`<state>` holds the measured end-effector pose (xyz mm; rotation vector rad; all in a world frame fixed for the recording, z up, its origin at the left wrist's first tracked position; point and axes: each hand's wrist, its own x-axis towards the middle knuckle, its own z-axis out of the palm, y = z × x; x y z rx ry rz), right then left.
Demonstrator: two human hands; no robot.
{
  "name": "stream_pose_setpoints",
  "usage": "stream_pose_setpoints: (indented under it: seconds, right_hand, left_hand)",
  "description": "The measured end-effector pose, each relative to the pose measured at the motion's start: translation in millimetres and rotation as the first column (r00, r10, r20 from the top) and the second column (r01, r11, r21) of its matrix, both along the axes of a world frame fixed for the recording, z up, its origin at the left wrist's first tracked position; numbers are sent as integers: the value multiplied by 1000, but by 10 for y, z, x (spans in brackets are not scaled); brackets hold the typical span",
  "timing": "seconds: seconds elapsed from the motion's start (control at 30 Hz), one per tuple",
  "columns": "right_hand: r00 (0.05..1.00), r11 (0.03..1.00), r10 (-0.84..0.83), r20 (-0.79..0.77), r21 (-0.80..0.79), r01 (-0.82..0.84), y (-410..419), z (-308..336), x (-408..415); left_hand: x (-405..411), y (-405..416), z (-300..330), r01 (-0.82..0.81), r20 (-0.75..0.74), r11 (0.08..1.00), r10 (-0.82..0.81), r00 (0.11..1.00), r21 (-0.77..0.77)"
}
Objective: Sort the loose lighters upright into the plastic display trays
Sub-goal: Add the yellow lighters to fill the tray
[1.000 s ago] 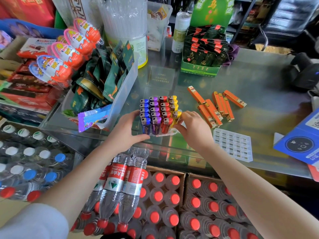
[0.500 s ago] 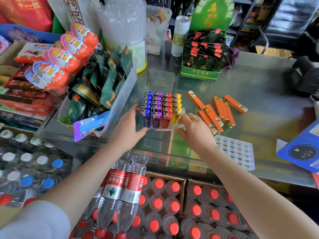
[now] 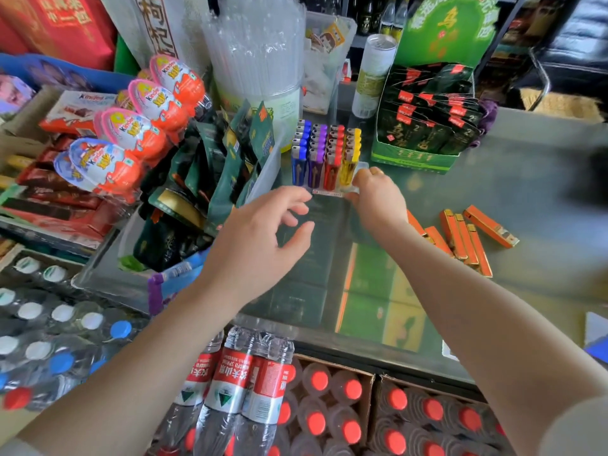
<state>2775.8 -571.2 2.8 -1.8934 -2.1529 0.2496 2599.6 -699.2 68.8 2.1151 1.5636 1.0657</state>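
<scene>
Far back on the glass counter (image 3: 526,179), the right hand (image 3: 378,195) pinches the light, tippy plastic tray (image 3: 329,191) by its near right corner, while the left hand (image 3: 260,241) hangs wide and empty.

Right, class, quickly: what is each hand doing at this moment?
Left hand: open, fingers spread, holding nothing.
Right hand: grips the front right corner of the lighter tray.

Your tray (image 3: 361,166) is clear plastic; its lighters (image 3: 325,153) stand in blue, purple, red and yellow columns. Your loose lighters (image 3: 467,238) are orange, perhaps gold-trimmed. Green packets show through your glass bench (image 3: 526,199).
</scene>
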Motion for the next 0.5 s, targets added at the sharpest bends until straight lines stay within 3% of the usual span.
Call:
stream_pose_setpoints:
  seconds: [0.13,0.27,0.4,0.5]
  right_hand:
    - [999,999,-36,11,4,36,174,-41,-54]
    - [997,1000,9,-75,16,-8,14,-7,-16]
    - [962,984,125,-242,154,-89,-651,129,285]
    - [959,978,157,-236,171,-118,-1312,158,694]
  left_hand:
    - [-85,59,38,-33,51,999,31,998,39]
    - [-109,25,-7,4,8,1000,-4,1000,16]
    - [4,-97,-99,59,28,998,-59,998,-28]
    - [142,-223,-211,139,34,987,-137,990,-76]
